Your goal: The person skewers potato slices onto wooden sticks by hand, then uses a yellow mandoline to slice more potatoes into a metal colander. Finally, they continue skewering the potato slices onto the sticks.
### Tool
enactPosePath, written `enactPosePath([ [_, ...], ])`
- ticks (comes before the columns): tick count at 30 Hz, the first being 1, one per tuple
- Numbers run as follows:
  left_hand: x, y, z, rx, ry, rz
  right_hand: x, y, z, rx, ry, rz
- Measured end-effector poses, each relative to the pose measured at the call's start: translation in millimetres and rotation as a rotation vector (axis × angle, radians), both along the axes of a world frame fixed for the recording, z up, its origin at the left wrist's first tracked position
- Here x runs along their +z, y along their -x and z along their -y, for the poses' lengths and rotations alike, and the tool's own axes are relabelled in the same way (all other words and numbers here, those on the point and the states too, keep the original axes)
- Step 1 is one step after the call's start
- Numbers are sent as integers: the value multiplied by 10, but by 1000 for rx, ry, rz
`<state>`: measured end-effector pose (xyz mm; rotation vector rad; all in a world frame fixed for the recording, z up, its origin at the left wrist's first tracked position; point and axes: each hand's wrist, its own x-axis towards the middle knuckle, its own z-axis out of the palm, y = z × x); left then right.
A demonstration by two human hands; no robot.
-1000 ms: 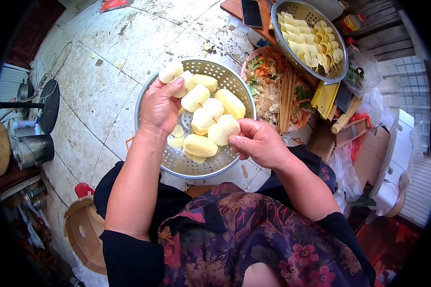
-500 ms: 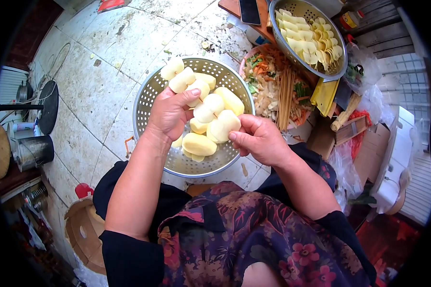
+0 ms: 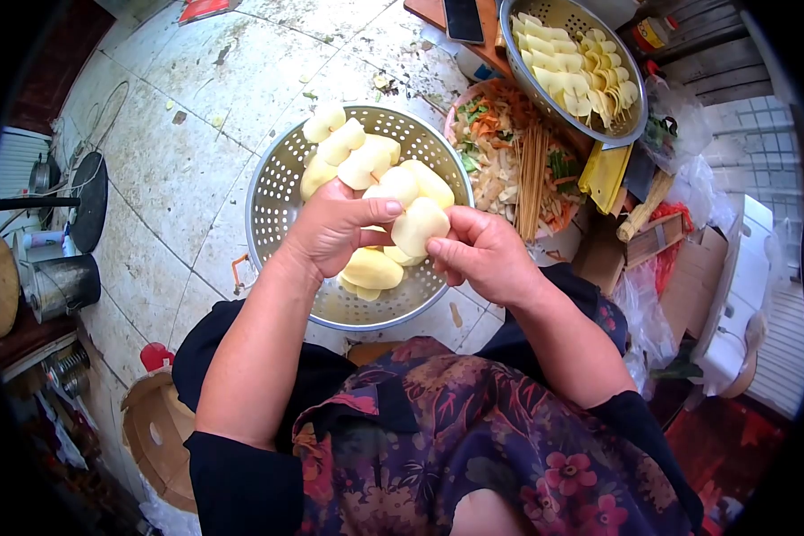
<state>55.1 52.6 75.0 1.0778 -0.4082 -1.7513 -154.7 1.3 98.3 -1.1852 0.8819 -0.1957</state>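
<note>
A skewer of thin potato slices [image 3: 340,142] runs slantwise across the steel colander [image 3: 273,201], its slices spread along the stick. My left hand [image 3: 335,228] is closed around its middle, thumb lying on a slice. At the lower end, my right hand [image 3: 484,252] pinches the round slice [image 3: 421,227] nearest me between thumb and fingers. Peeled potatoes [image 3: 372,268] lie in the colander below, partly hidden by my hands and the slices.
Upper right, a second colander [image 3: 640,125] holds several rows of skewered potato slices. Bare wooden skewers [image 3: 533,183] lie over a pink-rimmed basin [image 3: 452,121] of vegetable scraps. A phone [image 3: 464,20] rests on a board. Cardboard [image 3: 693,277] and plastic bags stand at right.
My left hand has slid down the skewer toward my right hand. The upper slices now sit farther apart, and the lower ones are closer together. My right hand has barely moved.
</note>
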Motion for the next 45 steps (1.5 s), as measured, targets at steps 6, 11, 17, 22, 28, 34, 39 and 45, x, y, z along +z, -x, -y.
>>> enactPosePath([
  [6, -68, -3, 15, 112, 23, -52, 20, -4, 6, 25, -22, 1],
  [11, -30, -36, -1, -2, -36, -56, -16, 3, 8, -1, -47, 33],
  [17, -9, 119, -55, -109, 18, -135, -7, 2, 29, -1, -28, 50],
  [22, -9, 156, -76, -2, 53, -192, 16, 5, 53, 66, -42, 70],
  [28, 1, 127, -73, 21, 35, -217, 31, -5, 31, 56, -55, 60],
  [34, 42, 46, -45, -52, -12, -68, 31, -8, 25, 34, -63, 75],
  [39, -5, 12, -24, 42, -57, -90, 25, 0, 25, 32, -62, 75],
  [45, -51, 28, -20, 54, -31, -28, -58, 18, 37, 60, -84, 53],
])
